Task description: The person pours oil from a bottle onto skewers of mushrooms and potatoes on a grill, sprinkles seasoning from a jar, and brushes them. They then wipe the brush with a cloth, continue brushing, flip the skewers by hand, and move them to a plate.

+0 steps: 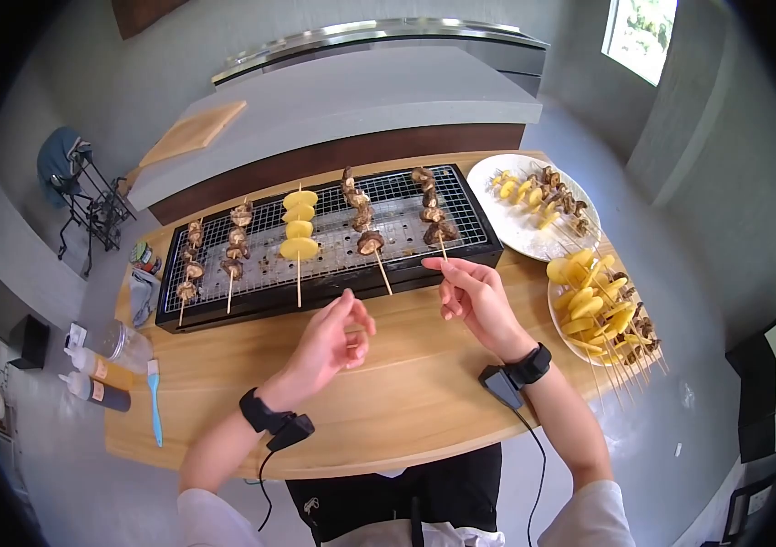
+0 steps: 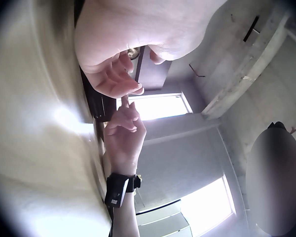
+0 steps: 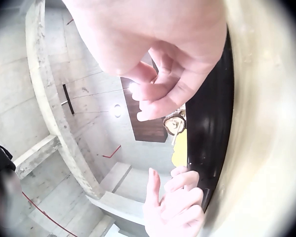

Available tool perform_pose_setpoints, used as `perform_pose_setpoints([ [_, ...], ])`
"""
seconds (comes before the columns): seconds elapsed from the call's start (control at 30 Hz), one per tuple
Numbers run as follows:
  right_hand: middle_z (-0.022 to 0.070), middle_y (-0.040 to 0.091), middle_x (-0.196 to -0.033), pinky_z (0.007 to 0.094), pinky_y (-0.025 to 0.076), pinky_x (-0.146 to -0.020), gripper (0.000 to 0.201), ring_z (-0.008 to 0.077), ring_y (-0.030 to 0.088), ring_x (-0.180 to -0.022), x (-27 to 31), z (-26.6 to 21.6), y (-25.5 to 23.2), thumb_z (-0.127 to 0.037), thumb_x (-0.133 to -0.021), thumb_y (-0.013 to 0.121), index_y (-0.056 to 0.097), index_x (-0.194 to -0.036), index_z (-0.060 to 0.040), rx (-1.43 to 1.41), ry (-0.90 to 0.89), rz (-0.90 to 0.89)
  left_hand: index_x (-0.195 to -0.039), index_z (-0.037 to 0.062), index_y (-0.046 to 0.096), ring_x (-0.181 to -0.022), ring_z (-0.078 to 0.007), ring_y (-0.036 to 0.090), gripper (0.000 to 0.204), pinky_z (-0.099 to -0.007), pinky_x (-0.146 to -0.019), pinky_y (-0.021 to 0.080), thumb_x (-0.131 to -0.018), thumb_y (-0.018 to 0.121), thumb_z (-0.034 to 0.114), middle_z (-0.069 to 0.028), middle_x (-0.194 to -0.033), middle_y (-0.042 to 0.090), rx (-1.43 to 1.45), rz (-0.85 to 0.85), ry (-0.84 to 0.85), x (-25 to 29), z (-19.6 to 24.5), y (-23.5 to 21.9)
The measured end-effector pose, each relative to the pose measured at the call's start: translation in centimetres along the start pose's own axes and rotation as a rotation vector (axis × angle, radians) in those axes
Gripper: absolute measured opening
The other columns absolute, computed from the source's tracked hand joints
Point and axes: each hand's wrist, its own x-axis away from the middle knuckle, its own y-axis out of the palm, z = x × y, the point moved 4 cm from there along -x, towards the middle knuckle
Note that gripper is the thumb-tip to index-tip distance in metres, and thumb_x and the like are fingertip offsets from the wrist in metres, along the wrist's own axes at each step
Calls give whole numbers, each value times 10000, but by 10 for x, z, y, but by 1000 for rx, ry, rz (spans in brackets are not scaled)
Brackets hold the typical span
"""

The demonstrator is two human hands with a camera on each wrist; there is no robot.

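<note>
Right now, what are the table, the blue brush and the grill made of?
The table looks like smooth wood, because it has pale brown grain lines. The brush seems to be plastic, or maybe silicone: it's one even bright blue. The grill looks like black-painted metal, with thin edges and a wire mesh on top.

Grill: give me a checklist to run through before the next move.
1. Five skewers lying apart on the grill: ok.
2. Left hand free: ok, it holds nothing.
3. Right hand clear of the rightmost mushroom skewer: not ok, its fingertips are at the stick end; whether they pinch it, cannot tell.
4. Brush off the grill: ok, it lies on the table.
5. Sticks within the rim of the nearer plate: not ok, many jut past it.
6. Heat on: cannot tell.
</note>
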Motion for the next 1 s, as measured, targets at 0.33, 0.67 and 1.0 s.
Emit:
perform_pose_setpoints([
  [0.33,-28,515,-630,239,453,-531,359,49,432,-515,3,2,7,-251,-1005,530,596,-1210,37,174,29,-27,-916,91,487,-553,-126,481,506,-237,-456,324,-975,405,587,-52,-787,542,127,76,125,10,11,-48],
  [0.67,110,700,-869,271,564,-685,356,131,659,-700,-5,-6,23,-233,-997,525,606,-1167,69,414,13,-105,-879,105,471,-569,-98,462,261,-231,-493,348,-1035,433,311,-8,-761,528,104,38,259,15,16,-62],
  [1.0,148,704,-980,303,582,-720,346,184,693,-817,-11,-4,59,-203,-995,502,590,-1174,80,508,124,-81,-774,96,455,-565,-103,445,341,-236,-500,346,-1031,440,320,-6,-717,488,190,-11,240,6,10,-71],
])
